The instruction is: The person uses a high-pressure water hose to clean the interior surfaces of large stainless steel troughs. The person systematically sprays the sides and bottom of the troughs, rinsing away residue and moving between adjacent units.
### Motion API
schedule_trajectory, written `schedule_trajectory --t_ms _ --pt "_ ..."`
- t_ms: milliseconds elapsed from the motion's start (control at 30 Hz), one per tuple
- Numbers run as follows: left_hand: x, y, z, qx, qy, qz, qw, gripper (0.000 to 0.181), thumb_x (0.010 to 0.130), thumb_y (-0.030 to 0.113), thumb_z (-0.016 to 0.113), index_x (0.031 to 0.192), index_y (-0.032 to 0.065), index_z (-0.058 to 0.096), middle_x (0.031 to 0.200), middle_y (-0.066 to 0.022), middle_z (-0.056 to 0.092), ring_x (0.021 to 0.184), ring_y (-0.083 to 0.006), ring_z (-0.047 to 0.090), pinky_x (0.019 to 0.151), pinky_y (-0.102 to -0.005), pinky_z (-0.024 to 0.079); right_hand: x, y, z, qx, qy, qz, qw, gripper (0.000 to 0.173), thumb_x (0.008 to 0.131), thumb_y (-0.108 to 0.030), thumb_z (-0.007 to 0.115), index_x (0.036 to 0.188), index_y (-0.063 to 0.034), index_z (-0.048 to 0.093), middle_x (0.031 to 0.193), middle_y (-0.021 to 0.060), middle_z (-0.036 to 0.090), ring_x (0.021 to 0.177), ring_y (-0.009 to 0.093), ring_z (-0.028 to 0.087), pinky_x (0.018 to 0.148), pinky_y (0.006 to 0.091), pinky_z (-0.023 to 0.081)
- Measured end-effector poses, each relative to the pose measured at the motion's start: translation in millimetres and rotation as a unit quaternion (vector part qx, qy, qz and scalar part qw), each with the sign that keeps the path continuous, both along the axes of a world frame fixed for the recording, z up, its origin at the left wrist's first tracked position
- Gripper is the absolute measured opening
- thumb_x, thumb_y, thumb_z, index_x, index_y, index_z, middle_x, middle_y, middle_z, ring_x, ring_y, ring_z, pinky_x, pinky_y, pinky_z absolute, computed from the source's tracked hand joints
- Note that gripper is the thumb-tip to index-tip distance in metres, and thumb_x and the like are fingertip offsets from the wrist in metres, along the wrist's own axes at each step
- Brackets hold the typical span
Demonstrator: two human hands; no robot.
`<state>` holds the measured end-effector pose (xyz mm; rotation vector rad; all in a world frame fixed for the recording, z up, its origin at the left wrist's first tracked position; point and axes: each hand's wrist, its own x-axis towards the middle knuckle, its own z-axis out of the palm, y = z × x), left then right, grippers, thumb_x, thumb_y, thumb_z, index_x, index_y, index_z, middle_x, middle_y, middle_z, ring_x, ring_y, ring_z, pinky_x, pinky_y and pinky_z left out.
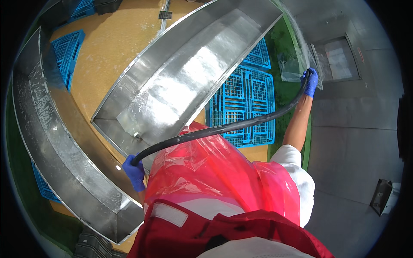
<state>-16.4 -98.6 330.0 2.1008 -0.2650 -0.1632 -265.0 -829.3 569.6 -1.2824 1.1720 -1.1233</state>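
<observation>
A thick black hose (pixel 222 127) runs in a curve across the front of my red plastic apron (pixel 206 161). At its upper right end, my right hand (pixel 310 83), in a blue glove, grips it beside a metal wall; water sprays from that end along the wall. My left hand (pixel 134 172), gloved in blue too, holds the hose low on the left, near the corner of a long stainless steel trough (pixel 193 61). The trough's floor is wet, and a small pale translucent piece (pixel 129 122) lies at its near end.
Blue plastic pallets (pixel 242 103) lie on the floor to the right of the trough. Another steel trough (pixel 64 129) stands at left. Clear plastic sheeting (pixel 290 67) hangs by a wall window (pixel 338 59). A floor drain grate (pixel 165 15) lies at the top; black crates (pixel 92 243) sit bottom left.
</observation>
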Motion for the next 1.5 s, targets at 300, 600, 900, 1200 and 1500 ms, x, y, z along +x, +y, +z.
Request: schedule_trajectory --t_ms 300,600,900,1200,1500 --pt "1 -4 -1 -0.009 0.010 -0.004 1.000 0.036 0.082 0.012 0.071 0.059 0.0019 0.045 0.056 -0.0047 0.025 0.056 -0.0099 0.027 0.047 -0.0318 0.026 -27 6 4 -0.012 0.042 -0.037 0.998 0.019 0.089 -0.022 0.050 0.074 -0.0103 0.054 0.058 0.0051 0.053 0.044 0.017 0.049 0.039 0.0299 0.040" --pt "3 1 -6 -0.011 0.009 -0.009 1.000 0.034 0.082 0.010 0.069 0.060 0.0017 0.045 0.056 -0.0044 0.025 0.056 -0.0092 0.028 0.047 -0.0320 0.025 -14 13 21 0.006 0.083 -0.035 0.996 0.020 0.087 -0.022 0.050 0.071 -0.0102 0.051 0.056 0.0052 0.051 0.043 0.018 0.047 0.039 0.0299 0.039" --pt "30 -41 21 0.000 0.103 -0.011 0.995 0.023 0.074 0.005 0.065 0.062 -0.0006 0.045 0.055 -0.0097 0.029 0.055 -0.0099 0.031 0.048 -0.0347 0.028 66 -83 63 -0.025 0.257 0.039 0.965 0.013 0.083 -0.023 0.054 0.081 -0.0107 0.058 0.061 0.0070 0.054 0.050 0.020 0.052 0.046 0.0318 0.043" --pt "70 -127 37 -0.047 0.203 -0.023 0.978 0.022 0.077 0.009 0.067 0.065 -0.0018 0.052 0.053 -0.0060 0.037 0.055 -0.0096 0.034 0.049 -0.0336 0.031 205 -188 96 -0.075 0.353 0.136 0.923 0.012 0.082 -0.018 0.060 0.081 -0.0062 0.062 0.066 0.0081 0.057 0.056 0.021 0.058 0.051 0.0335 0.047" --pt "99 -203 33 -0.071 0.261 -0.019 0.963 0.029 0.084 0.014 0.067 0.067 -0.0008 0.050 0.056 0.0006 0.036 0.056 -0.0073 0.032 0.049 -0.0301 0.028 325 -278 99 -0.085 0.423 0.149 0.889 0.008 0.078 -0.019 0.057 0.072 -0.0132 0.059 0.059 0.0006 0.050 0.048 0.013 0.050 0.040 0.0294 0.038"
